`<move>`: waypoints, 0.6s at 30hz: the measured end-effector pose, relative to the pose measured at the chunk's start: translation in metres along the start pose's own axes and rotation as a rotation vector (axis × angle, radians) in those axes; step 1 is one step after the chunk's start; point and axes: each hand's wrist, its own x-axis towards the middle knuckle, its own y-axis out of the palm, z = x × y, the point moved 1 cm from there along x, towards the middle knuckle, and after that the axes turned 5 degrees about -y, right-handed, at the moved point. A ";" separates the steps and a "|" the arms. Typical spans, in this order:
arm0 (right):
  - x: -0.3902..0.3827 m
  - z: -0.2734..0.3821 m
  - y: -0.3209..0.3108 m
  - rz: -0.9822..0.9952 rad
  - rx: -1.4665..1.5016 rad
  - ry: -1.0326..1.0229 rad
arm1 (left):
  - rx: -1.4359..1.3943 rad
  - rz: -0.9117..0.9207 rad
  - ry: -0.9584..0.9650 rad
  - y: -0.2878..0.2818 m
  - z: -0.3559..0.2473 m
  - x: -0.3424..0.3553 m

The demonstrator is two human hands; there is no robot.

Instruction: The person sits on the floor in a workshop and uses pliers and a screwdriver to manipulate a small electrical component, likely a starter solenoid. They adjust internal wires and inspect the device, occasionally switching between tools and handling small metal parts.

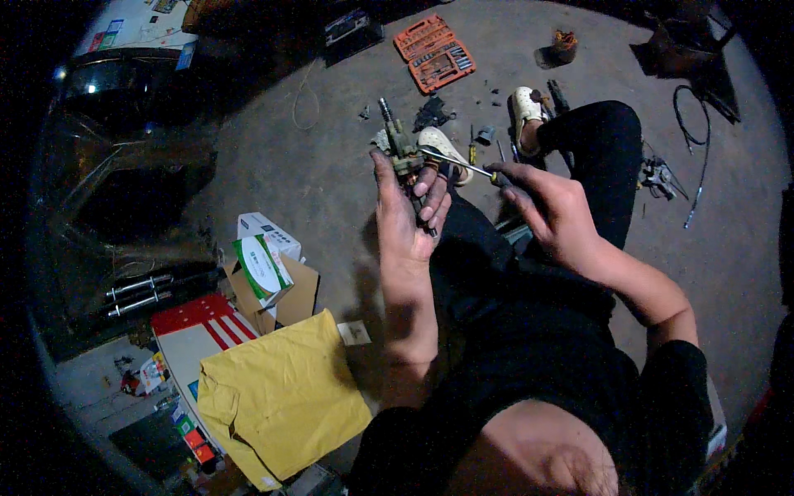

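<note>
My left hand (405,223) is closed around a small mechanical part (400,149) with a metal shaft pointing up, a pale greenish body and a dark lower end showing below my fingers. A copper tint shows near its middle; its exact kind is not clear. My right hand (556,202) grips a screwdriver (460,163) by its yellow-green handle, mostly covered by my fingers. The blade slants up and left to the greenish body and seems to meet it, though the contact is too small to make out. Dark grime marks the fingers of both hands.
On the floor ahead lie an orange tool case (434,54), a yellow-handled screwdriver (473,145) and dark loose parts (432,114). A cable (703,157) curls at the right. At left are a yellow cloth (285,397), a cardboard box (298,298) and a green-white packet (263,269).
</note>
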 end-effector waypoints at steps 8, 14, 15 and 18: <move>-0.005 0.019 0.003 -0.059 -0.262 -0.180 | -0.145 0.073 -0.087 0.007 -0.008 -0.013; -0.004 0.012 -0.002 -0.069 -0.254 -0.318 | -0.205 0.179 -0.141 0.011 -0.008 -0.022; -0.004 0.011 -0.003 -0.066 -0.270 -0.351 | -0.217 0.185 -0.150 0.010 -0.008 -0.023; -0.003 0.008 -0.008 -0.056 -0.339 -0.446 | -0.183 0.152 -0.134 0.010 -0.008 -0.024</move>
